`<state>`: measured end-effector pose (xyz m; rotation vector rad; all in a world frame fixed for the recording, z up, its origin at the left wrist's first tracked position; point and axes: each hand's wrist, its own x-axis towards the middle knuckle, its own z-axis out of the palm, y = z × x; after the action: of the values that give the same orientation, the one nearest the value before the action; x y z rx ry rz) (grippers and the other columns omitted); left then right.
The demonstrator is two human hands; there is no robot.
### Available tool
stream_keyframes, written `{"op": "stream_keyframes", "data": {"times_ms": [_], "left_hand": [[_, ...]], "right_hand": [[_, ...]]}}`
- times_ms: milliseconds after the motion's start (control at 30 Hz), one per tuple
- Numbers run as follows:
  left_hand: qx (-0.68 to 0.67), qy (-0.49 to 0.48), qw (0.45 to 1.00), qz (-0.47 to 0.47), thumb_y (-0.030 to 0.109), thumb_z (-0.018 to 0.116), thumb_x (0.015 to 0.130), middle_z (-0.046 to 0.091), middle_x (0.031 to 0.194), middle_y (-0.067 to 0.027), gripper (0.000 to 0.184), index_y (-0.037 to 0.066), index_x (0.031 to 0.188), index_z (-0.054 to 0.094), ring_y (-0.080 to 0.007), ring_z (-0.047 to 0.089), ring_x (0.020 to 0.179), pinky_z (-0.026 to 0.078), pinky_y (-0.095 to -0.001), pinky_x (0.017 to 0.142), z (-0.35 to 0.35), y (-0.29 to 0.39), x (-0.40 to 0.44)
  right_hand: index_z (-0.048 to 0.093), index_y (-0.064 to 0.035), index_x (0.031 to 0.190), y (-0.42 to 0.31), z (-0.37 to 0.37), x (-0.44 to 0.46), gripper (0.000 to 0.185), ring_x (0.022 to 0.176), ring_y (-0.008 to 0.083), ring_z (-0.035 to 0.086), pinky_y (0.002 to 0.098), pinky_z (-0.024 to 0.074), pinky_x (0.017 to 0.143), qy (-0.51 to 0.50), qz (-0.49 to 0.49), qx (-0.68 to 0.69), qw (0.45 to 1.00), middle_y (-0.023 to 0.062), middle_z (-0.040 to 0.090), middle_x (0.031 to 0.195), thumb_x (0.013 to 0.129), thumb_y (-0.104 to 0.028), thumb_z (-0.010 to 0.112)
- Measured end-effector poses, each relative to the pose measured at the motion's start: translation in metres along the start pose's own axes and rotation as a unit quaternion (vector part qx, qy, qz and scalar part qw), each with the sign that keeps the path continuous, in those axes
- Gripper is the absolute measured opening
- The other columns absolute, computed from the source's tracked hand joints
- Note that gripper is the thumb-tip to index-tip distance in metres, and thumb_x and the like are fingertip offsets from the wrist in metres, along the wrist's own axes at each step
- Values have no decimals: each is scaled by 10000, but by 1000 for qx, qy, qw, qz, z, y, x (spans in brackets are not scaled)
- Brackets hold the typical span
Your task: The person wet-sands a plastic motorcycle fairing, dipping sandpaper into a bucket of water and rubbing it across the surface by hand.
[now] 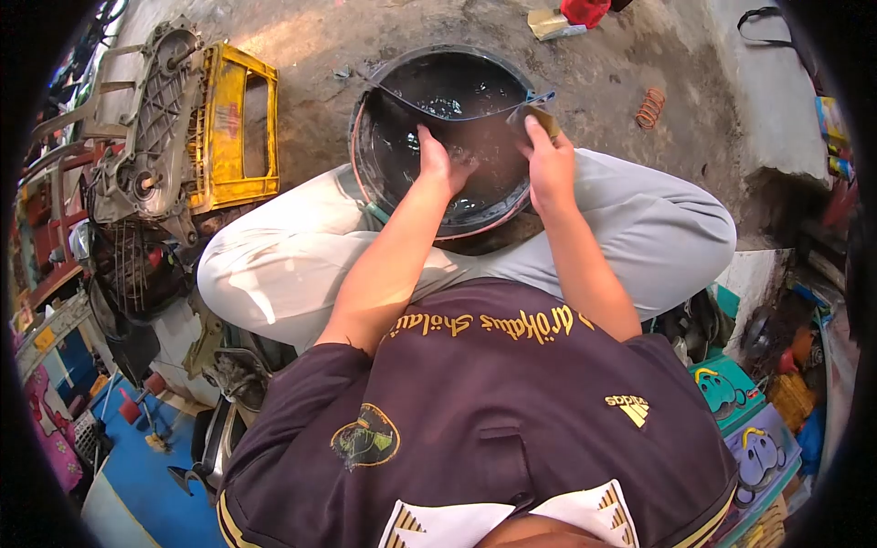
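Note:
A round black basin of murky water stands between my crossed legs. Across it lies a long, thin, dark curved piece with a bluish right end; it looks like the edge of a panel, and its lower part is lost in the water. My left hand is low over the basin, thumb raised and apart from the fingers, which are blurred at the water; I see nothing held in it. At the right rim, my right hand pinches a small brownish sheet resembling sandpaper against the piece's right end.
A yellow plastic crate and a metal engine casing stand to the left. A rusty coil spring lies right on the concrete floor. A red object is at the top. Packaged parts sit at lower right.

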<state>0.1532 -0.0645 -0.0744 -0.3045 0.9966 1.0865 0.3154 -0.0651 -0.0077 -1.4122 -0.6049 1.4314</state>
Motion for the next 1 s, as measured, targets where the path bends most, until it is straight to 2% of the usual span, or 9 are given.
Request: {"op": "stream_keyframes", "data": {"times_ms": [167, 267, 333, 400, 467, 500, 733, 833, 1000], "left_hand": [[23, 11, 999, 25, 874, 247, 1010, 361, 1748, -151, 1002, 171, 1722, 304, -390, 335, 1596, 140, -643, 1303, -3, 0, 5], [2, -88, 995, 54, 899, 271, 992, 399, 1718, -170, 1026, 166, 1709, 316, -416, 399, 1553, 201, -654, 1293, -9, 1, 16], [-67, -45, 997, -19, 861, 287, 1014, 476, 1652, -182, 970, 155, 1670, 394, -412, 462, 1512, 284, -654, 1268, 9, 5, 0], [-45, 13, 998, -30, 841, 297, 1022, 526, 1600, -175, 939, 146, 1632, 460, -407, 508, 1472, 338, -648, 1242, 5, 2, 6], [20, -90, 995, 30, 842, 285, 1025, 573, 1546, -170, 937, 144, 1622, 473, -385, 512, 1474, 354, -624, 1230, -15, -10, 27], [97, -21, 995, 17, 828, 264, 1034, 612, 1519, -157, 928, 128, 1606, 476, -370, 529, 1455, 378, -589, 1218, 4, -6, -3], [3, -21, 1000, -8, 846, 216, 1033, 538, 1563, -246, 1023, -13, 1533, 459, -362, 488, 1464, 327, -561, 1248, 12, 0, -7], [44, 70, 997, 3, 908, 183, 998, 476, 1612, -283, 1153, -78, 1558, 392, -388, 427, 1528, 253, -602, 1288, -4, -5, 13], [67, -43, 997, 19, 935, 225, 975, 415, 1659, -289, 1200, -11, 1714, 195, -403, 390, 1568, 202, -624, 1304, 2, -9, -3]], "right_hand": [[750, -32, 1265, 11, -8, 7, 258, 1118, 183, 711, 376, 567, 1023, -48, 48, -86, 994, 57, 763, 1228, 1065, -188, 702], [791, -49, 1223, 9, -5, 15, 252, 941, 91, 654, 278, 523, 855, -40, 42, -69, 996, -5, 760, 1088, 1044, -214, 730], [741, -18, 1262, -3, -2, 14, 262, 1125, 180, 712, 377, 560, 1048, -54, 46, -68, 995, 67, 764, 1225, 1068, -188, 695], [738, -12, 1265, -1, -1, 17, 264, 1127, 183, 712, 383, 558, 1059, -50, 44, -60, 996, 66, 762, 1231, 1069, -184, 693], [735, -7, 1268, 0, -1, 19, 266, 1129, 186, 712, 389, 556, 1070, -46, 38, -51, 997, 65, 759, 1237, 1071, -180, 691], [732, -4, 1272, 2, -2, 20, 267, 1139, 191, 709, 400, 558, 1073, -43, 38, -52, 997, 68, 755, 1249, 1072, -175, 688], [724, -2, 1288, -9, -3, 13, 270, 1180, 198, 694, 430, 564, 1068, -55, 26, 9, 998, 81, 743, 1280, 1076, -165, 683], [724, -8, 1287, -12, -1, 12, 265, 1176, 200, 696, 423, 564, 1061, -46, 35, 7, 998, 78, 743, 1273, 1078, -167, 682], [723, -20, 1291, -7, -3, 12, 264, 1172, 199, 696, 423, 565, 1043, -52, 35, -9, 998, 69, 745, 1268, 1079, -174, 686]]}}
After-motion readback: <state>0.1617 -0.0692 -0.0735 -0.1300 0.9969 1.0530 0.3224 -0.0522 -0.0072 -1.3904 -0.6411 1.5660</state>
